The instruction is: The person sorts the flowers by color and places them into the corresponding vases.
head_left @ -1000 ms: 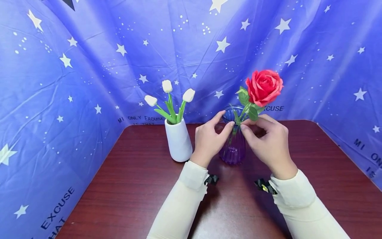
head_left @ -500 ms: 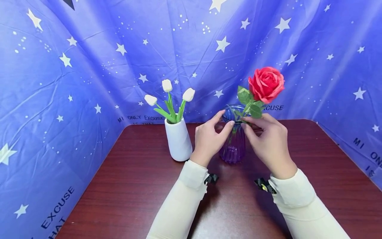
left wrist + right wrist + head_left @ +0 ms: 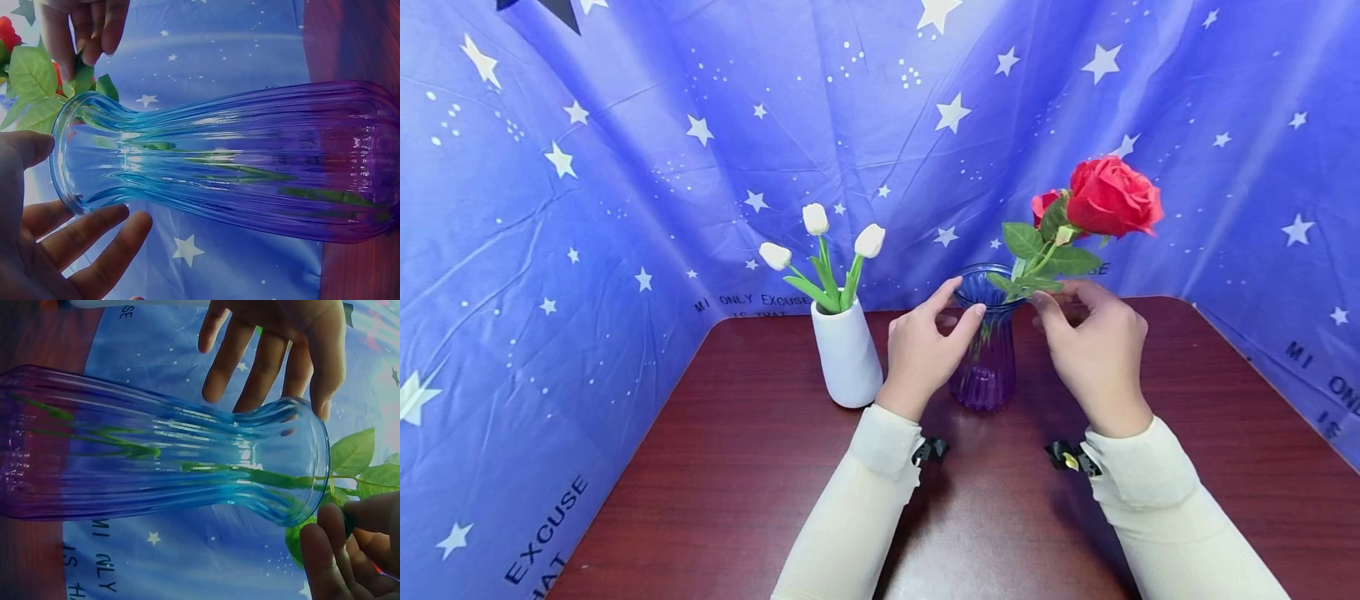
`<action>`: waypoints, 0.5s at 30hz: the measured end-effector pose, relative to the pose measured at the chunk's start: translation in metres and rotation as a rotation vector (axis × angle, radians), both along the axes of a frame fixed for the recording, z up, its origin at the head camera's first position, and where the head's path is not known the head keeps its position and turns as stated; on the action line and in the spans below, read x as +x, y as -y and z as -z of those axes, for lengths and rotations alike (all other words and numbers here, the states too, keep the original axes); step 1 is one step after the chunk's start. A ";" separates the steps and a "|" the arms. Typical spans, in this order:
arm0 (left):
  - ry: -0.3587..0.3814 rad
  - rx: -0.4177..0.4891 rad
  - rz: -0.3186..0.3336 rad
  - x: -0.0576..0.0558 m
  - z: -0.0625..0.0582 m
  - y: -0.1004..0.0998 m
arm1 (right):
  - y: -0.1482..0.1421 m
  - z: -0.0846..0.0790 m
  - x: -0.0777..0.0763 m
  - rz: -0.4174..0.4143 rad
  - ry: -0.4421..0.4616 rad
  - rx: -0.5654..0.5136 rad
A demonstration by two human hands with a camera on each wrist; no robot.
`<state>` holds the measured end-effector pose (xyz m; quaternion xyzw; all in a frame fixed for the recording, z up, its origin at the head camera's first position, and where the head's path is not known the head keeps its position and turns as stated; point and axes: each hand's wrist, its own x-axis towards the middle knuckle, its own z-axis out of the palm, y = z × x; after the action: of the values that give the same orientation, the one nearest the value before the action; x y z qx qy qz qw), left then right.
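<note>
A ribbed glass vase, blue at the rim and purple at the base, stands upright on the table. My left hand holds its flared rim from the left, thumb and fingers apart around it. Green stems show through the glass. A red artificial rose rises out of the vase, leaning right, with a second, smaller red bloom partly hidden behind its leaves. Just right of the rim, my right hand pinches a green leaf of the rose between thumb and index finger, seen best in the right wrist view.
To the left, a white vase stands close to my left hand, holding white tulips. The dark red wooden table is enclosed by a blue star-printed curtain. A black strap device sits at my right wrist.
My right hand has shifted slightly right. The rose has tipped and turned to the right, and a second bloom has come into sight. My left hand stays at the vase rim.
</note>
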<state>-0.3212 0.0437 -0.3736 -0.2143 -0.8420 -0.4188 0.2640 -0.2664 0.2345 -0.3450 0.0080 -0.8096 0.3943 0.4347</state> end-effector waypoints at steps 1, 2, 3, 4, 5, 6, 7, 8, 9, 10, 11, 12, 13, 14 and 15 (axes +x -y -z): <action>0.003 0.005 0.000 0.000 0.001 0.000 | -0.001 0.000 -0.001 0.004 0.002 -0.002; 0.004 0.009 0.000 0.000 0.001 0.000 | -0.002 0.001 -0.002 0.007 0.005 -0.005; 0.005 0.011 0.000 -0.001 0.002 0.000 | -0.003 0.002 -0.003 0.011 0.006 -0.007; 0.004 0.012 -0.001 -0.001 0.002 0.000 | -0.004 0.002 -0.003 0.014 0.008 -0.008; 0.002 0.011 -0.003 -0.001 0.003 0.000 | -0.005 0.003 -0.004 0.018 0.013 -0.010; 0.000 0.010 -0.003 -0.001 0.003 0.000 | -0.006 0.003 -0.005 0.020 0.016 -0.013; -0.001 0.009 -0.004 -0.001 0.003 0.000 | -0.007 0.004 -0.005 0.024 0.020 -0.015; -0.003 0.006 -0.004 -0.001 0.003 0.000 | -0.008 0.004 -0.005 0.028 0.024 -0.017; -0.005 0.006 -0.002 -0.001 0.003 0.000 | -0.009 0.004 -0.006 0.031 0.028 -0.019; -0.006 0.006 -0.002 -0.001 0.003 0.000 | -0.009 0.003 -0.006 0.034 0.030 -0.023; -0.007 0.007 0.000 0.000 0.002 0.000 | -0.010 0.003 -0.006 0.036 0.030 -0.025; -0.008 0.008 0.000 0.000 0.002 -0.001 | -0.010 0.003 -0.006 0.036 0.027 -0.024; -0.009 0.008 0.000 0.000 0.002 -0.001 | -0.011 0.002 -0.006 0.037 0.025 -0.022; -0.011 0.008 0.000 0.000 0.001 -0.001 | -0.011 0.002 -0.006 0.036 0.024 -0.021; -0.012 0.009 0.001 -0.001 0.001 -0.001 | -0.011 0.001 -0.006 0.034 0.022 -0.018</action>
<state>-0.3219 0.0444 -0.3746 -0.2159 -0.8384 -0.4215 0.2699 -0.2722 0.2458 -0.3464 -0.0142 -0.8108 0.3942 0.4324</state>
